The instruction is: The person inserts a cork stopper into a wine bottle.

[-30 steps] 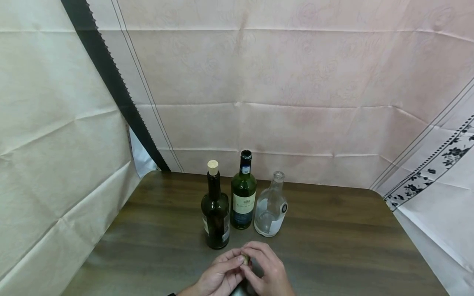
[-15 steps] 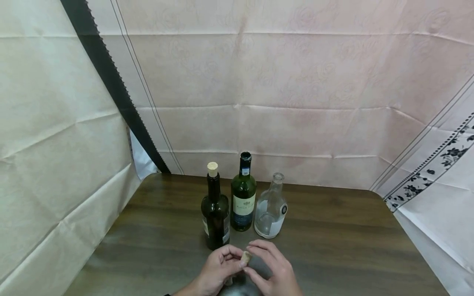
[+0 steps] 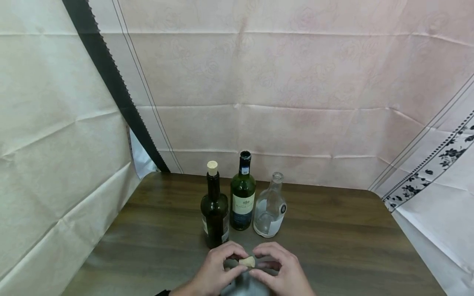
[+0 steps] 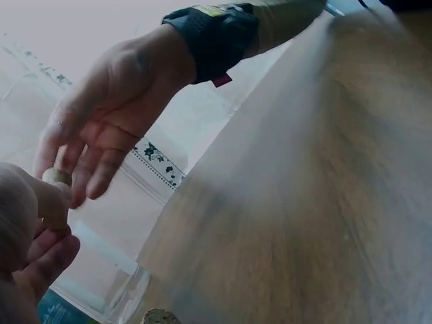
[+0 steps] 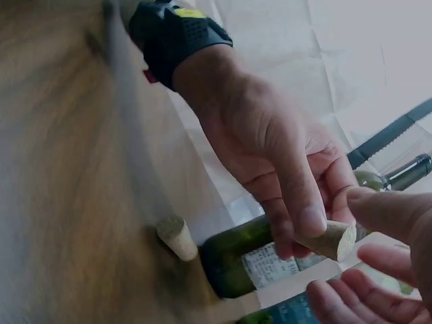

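Note:
In front of the bottles, my left hand [image 3: 218,267] pinches a tapered cork [image 3: 247,262] between thumb and fingers. The cork lies sideways, its pale end towards my right hand [image 3: 283,269]. That hand's thumb and fingers are spread beside this end, with a gap to the cork [image 5: 331,241] in the right wrist view. A second cork [image 5: 177,237] stands on the table below the hands. Behind them stand a dark bottle [image 3: 214,218] with a cork stopper [image 3: 212,167] in its neck, a green wine bottle [image 3: 243,201] with no stopper, and a clear bottle [image 3: 270,211], also unstoppered.
The three bottles stand close together on the brown wooden table [image 3: 333,230], just beyond the hands. Pale cloth [image 3: 296,82] hangs behind the table and along both sides. A black strip [image 3: 115,86] runs down the cloth at the left.
The cork has turned from upright to lying sideways in my left hand. My right hand has drawn slightly to the right and its fingers have spread. The bottles stay in place.

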Action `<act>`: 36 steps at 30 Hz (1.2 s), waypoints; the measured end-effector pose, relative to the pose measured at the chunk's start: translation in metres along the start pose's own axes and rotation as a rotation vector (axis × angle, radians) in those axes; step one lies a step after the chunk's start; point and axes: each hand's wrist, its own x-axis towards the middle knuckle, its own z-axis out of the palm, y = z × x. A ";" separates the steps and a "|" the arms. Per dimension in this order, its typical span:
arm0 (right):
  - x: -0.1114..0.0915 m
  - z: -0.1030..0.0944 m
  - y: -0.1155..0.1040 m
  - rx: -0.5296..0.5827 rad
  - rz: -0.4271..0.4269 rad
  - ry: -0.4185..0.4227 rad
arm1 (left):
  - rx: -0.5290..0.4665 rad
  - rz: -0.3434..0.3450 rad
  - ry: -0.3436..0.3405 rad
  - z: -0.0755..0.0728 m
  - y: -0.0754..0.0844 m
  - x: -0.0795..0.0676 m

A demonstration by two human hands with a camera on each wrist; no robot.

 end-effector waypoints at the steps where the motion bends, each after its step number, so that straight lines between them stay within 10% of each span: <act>1: 0.000 0.000 0.001 0.036 0.049 -0.017 | 0.050 0.042 0.004 0.000 0.000 0.000; 7: 0.001 0.001 0.004 0.217 0.248 -0.071 | 0.227 0.271 0.027 0.002 0.000 0.003; 14: 0.002 0.004 0.006 0.261 0.308 -0.052 | 0.280 0.366 0.045 0.005 0.001 0.006; 36: 0.001 0.009 0.013 0.177 0.330 0.033 | 0.343 0.241 0.052 0.011 -0.002 0.003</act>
